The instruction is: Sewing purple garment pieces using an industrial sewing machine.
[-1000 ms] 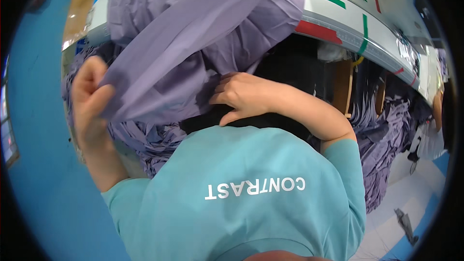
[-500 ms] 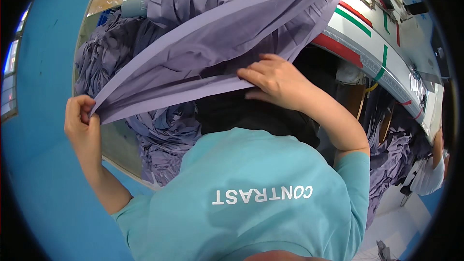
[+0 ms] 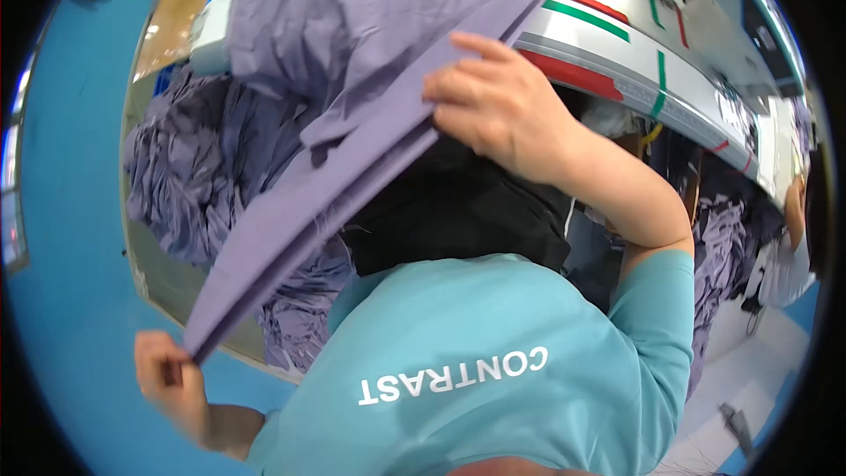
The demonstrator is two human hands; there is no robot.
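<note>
A mauve fabric piece (image 3: 304, 189) with a broad folded band along its edge is stretched slantwise across my front, from the worktop down to the lower left. My left hand (image 3: 172, 383), slightly blurred, pinches the band's lower tip. Higher up, my right hand (image 3: 507, 110) grips the band's near edge with curled fingers; its thumb is hidden. Between the hands the band lies in two long layers with a narrow gap. The rest of the piece lies crumpled on the worktop beyond. Black cloth (image 3: 458, 211) covers my lap below.
Heaped mauve fabric (image 3: 181, 167) lies at the left, with more bunched fabric (image 3: 304, 308) beside my lap. The white worktop edge (image 3: 608, 62) at the right carries a ruler strip and red and green tape. At the far right another person's arm (image 3: 795, 211) shows.
My left hand has pulled the band's end down toward me, and the wide opening between its layers has narrowed. My right hand has moved up slightly along the fabric.
</note>
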